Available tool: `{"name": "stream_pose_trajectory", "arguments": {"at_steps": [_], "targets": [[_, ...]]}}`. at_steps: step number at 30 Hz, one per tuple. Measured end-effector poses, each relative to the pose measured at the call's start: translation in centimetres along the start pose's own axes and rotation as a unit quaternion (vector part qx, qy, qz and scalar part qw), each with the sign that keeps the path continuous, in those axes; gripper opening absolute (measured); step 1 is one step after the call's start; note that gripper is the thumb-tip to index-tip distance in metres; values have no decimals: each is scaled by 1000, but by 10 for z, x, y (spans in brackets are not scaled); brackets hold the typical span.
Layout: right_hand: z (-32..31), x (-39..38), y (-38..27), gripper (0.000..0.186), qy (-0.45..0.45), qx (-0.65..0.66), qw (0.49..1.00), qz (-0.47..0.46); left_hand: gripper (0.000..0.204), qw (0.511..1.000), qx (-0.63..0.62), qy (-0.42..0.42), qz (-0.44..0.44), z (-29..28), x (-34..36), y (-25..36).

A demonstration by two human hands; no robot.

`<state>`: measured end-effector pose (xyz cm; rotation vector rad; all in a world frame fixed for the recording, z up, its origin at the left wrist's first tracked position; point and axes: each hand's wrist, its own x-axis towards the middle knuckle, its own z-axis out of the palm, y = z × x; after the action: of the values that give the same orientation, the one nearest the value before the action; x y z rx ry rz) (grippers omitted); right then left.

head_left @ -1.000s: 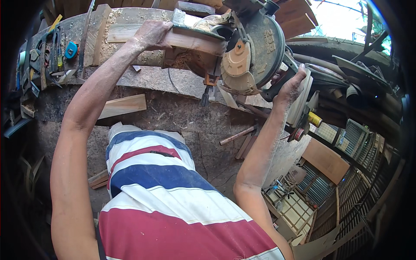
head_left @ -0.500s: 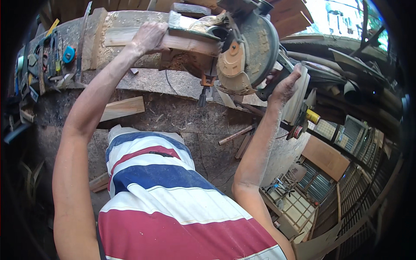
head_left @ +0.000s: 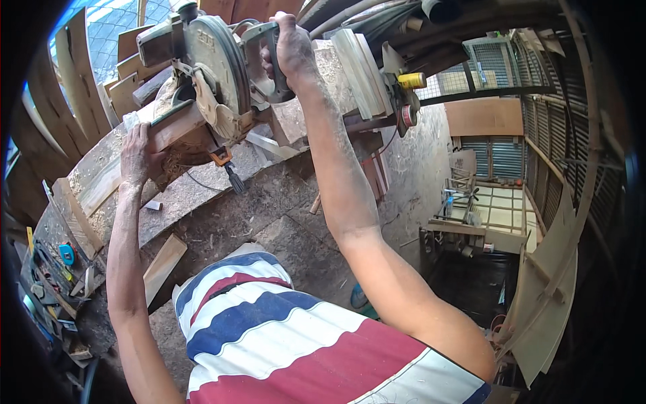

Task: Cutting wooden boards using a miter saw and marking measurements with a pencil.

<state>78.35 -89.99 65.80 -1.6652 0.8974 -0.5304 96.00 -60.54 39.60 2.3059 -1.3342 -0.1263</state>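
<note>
Up on the workbench (head_left: 192, 176), the timber length (head_left: 176, 129) sits right by the miter saw (head_left: 221, 57). My L hand (head_left: 136, 153) has it, fingers over the top edge & thumb at the near side; my R hand (head_left: 295, 57) is wrapped round the saw's D-handle (head_left: 277, 95). I'd expect the timber stiff, med. weight, prob. a bit slick w/ sawdust (head_left: 328, 66); best held flat toward its L end, fingers clear of the blade guard (head_left: 229, 121). Saw looks heavy, so handle's the spot. Bench's front edge is close, w/ an orange fitting (head_left: 222, 157) sticking out there. Stacked boards (head_left: 360, 74) crowd the R side; more elbow room over the floor (head_left: 289, 232) between me & bench.
</note>
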Motion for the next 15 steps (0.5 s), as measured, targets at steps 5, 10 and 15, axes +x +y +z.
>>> {"name": "stream_pose_trajectory", "arguments": {"at_steps": [5,10,15], "targets": [[-3,4,21,63,19,-12,1000,-3,90,1000,1,2,14,-1,2,2],[-3,-16,43,57,43,-38,997,-59,91,998,45,0,31,-9,-7,-2],[1,-34,48,63,28,80,992,93,92,998,47,22,34,-10,-9,-1]]}}
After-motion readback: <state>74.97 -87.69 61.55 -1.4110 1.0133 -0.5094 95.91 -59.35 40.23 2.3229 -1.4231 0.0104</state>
